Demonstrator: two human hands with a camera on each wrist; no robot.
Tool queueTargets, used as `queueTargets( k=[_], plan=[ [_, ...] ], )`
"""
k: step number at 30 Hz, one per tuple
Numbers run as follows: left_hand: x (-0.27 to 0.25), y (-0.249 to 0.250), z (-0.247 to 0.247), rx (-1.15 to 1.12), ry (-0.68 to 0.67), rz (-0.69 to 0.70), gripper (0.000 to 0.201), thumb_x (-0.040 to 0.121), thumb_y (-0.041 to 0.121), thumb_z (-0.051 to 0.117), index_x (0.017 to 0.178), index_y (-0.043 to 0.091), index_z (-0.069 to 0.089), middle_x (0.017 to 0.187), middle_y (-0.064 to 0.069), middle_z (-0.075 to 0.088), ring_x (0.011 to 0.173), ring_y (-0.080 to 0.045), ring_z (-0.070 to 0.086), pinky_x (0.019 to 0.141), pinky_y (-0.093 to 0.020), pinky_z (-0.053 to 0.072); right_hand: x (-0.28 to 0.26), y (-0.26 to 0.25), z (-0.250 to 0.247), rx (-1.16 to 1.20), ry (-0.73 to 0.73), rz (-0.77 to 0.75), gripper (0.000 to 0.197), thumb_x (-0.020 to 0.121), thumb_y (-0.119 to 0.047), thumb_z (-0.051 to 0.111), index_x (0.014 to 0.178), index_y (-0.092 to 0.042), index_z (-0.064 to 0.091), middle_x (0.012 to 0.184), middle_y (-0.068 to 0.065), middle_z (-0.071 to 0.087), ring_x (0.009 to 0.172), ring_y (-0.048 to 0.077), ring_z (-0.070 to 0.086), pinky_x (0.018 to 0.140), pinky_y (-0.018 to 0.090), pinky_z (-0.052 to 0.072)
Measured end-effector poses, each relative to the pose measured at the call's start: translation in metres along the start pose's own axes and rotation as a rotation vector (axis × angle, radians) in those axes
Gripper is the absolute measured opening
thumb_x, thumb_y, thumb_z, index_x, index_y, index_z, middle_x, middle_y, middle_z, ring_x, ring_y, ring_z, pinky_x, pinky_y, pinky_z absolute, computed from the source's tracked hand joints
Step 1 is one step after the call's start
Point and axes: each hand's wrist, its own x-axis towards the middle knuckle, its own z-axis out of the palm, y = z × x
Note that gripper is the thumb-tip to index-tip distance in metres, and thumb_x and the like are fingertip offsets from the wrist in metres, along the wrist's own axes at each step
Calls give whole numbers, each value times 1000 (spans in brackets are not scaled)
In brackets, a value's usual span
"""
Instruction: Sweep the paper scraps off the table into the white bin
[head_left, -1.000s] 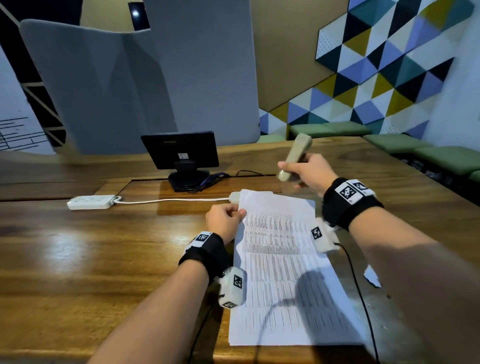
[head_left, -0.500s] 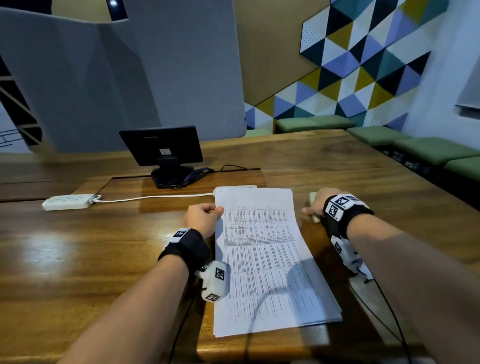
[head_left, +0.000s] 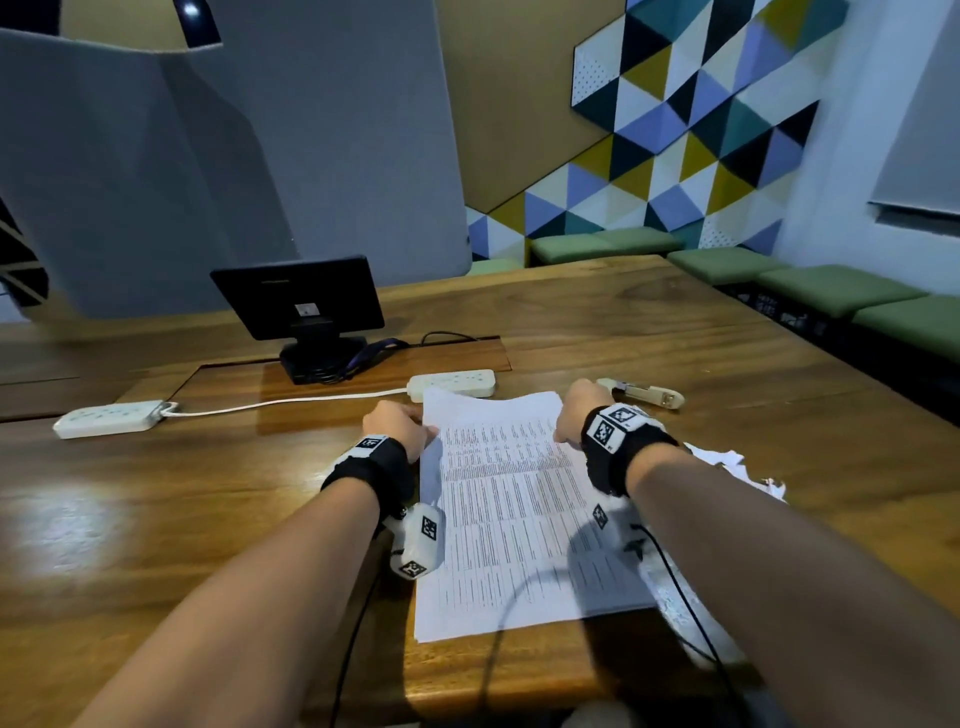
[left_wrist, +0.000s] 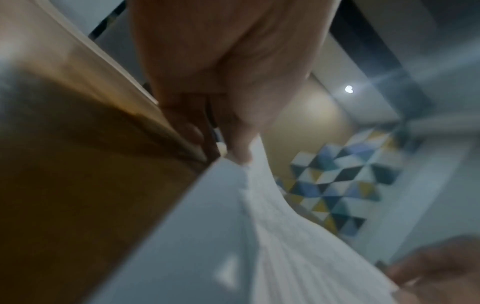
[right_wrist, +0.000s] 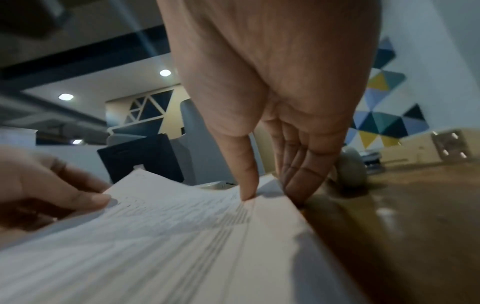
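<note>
A stack of printed paper sheets (head_left: 509, 509) lies on the wooden table (head_left: 182, 519) in front of me. My left hand (head_left: 400, 423) pinches its left edge near the top, thumb on the sheets (left_wrist: 233, 236). My right hand (head_left: 569, 421) grips the right edge, with the thumb (right_wrist: 246, 185) pressing on top of the stack (right_wrist: 168, 236) and the fingers down along its side. Torn white paper scraps (head_left: 727, 462) lie on the table just right of my right forearm. No white bin shows in any view.
A beige stapler (head_left: 644, 395) lies on the table beyond my right hand. A white power strip (head_left: 452, 382) sits just past the stack's far edge, a second one (head_left: 106, 418) at far left. A small black monitor (head_left: 298, 296) stands behind. Green benches line the right.
My right hand set the stapler down on the table and came left to take the stack's right edge. My left hand kept its hold on the left edge.
</note>
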Motion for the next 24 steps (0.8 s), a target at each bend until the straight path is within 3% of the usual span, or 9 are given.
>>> queueTargets(
  k=[3,7,9,11,15,18,21,23,24],
  plan=[
    [-19,12,-9,192,-78,0,44,73,36,80,106,10,69,108,-9,73,88,-27,66,80,-32,57,-7,-4,-1,-100,22,-36,14,88,-18,75,85,-6,68,94,10,72,86,25,69,72,28,57],
    [-56,38,-21,146,-95,181,61,77,45,75,125,10,63,124,-10,68,108,-28,66,93,-34,53,-43,7,-33,233,43,-73,34,90,-27,74,70,-7,55,72,10,62,73,28,60,60,32,47],
    [-94,53,-17,-14,-173,307,55,77,46,74,120,12,67,109,-6,74,103,-24,70,90,-34,55,-81,27,-48,602,47,-104,27,92,-26,73,82,-5,59,70,11,62,64,27,58,51,30,48],
    [-141,63,-2,-127,-341,401,39,79,41,74,103,11,72,85,-2,76,81,-19,74,76,-32,59,-125,57,-54,837,53,-156,15,96,-20,69,95,-5,64,75,12,67,57,24,60,45,25,48],
    [-212,66,44,-31,-458,624,24,81,34,72,91,13,76,69,9,69,69,-10,64,67,-22,49,-207,137,-28,876,-57,-128,14,95,-2,63,81,-4,64,64,15,67,40,17,59,40,22,43],
    [-238,66,76,224,-500,782,32,84,44,66,103,20,75,84,4,69,81,-14,64,69,-21,43,-252,210,32,798,-219,58,20,95,-3,65,76,-4,68,64,19,65,37,17,57,35,19,41],
    [-249,71,103,460,-477,912,42,82,55,61,106,24,75,100,-1,73,86,-20,62,72,-23,39,-275,290,130,740,-303,433,23,97,-7,64,74,-2,66,54,14,65,31,17,57,32,16,38],
    [-250,75,111,514,-408,963,44,79,61,61,102,26,75,99,-1,74,81,-21,59,70,-24,38,-279,330,192,699,-245,676,21,95,-6,64,75,-2,63,57,17,63,36,19,58,40,22,43],
    [-250,76,117,527,-377,977,46,77,64,61,101,27,74,95,-1,73,77,-19,56,68,-25,39,-282,347,221,597,-219,768,14,95,-9,62,83,-2,65,73,21,68,53,23,65,54,29,49]
  ],
)
